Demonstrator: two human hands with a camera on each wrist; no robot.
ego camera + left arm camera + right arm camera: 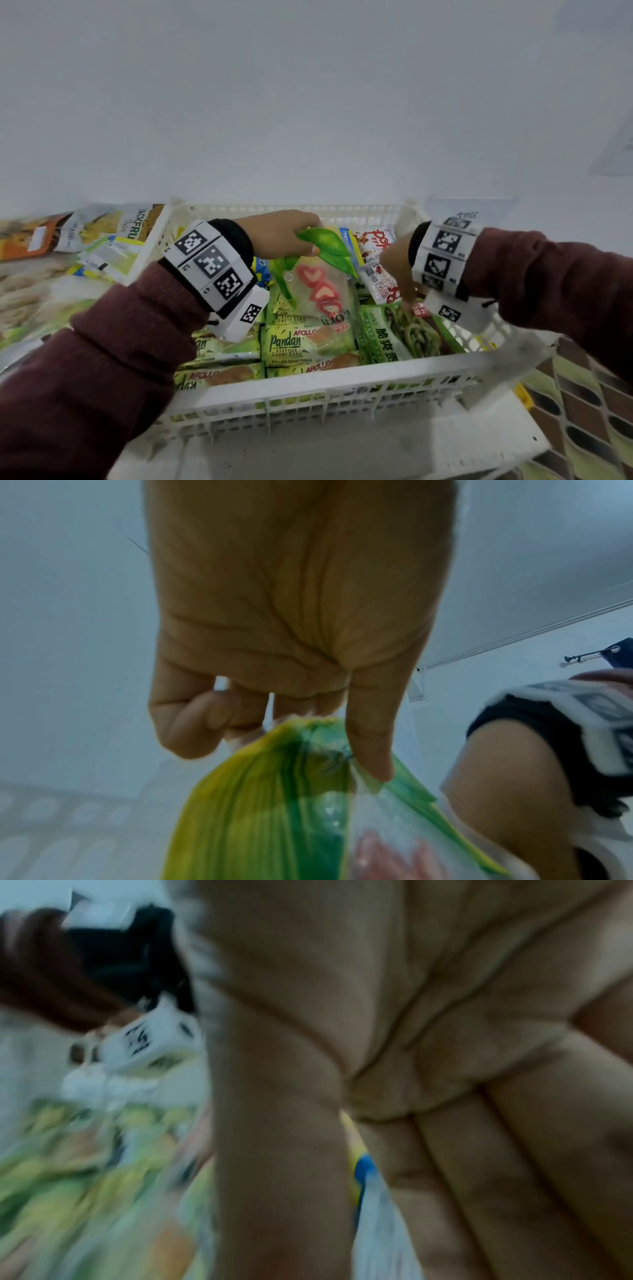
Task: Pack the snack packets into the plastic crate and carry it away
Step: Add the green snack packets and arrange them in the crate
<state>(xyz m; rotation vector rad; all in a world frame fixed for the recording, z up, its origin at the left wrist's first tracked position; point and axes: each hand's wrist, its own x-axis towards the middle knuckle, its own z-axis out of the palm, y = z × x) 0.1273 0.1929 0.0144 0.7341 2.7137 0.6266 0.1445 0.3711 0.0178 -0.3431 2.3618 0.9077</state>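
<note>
A white plastic crate sits in front of me, holding several snack packets. My left hand pinches the top edge of a clear corn-snack packet with green leaves and red letters, which hangs tilted over the crate's middle. In the left wrist view the thumb and curled fingers of that hand grip the packet's green top. My right hand reaches down into the crate's right side with straight fingers, above a green bean packet. The right wrist view is blurred and shows straight fingers.
Green Pandan cake packets fill the crate's near left. Red-and-white packets lie at the far right. A jackfruit chips bag and other packets lie outside on the left. A patterned cloth covers the right. A pale wall stands close behind.
</note>
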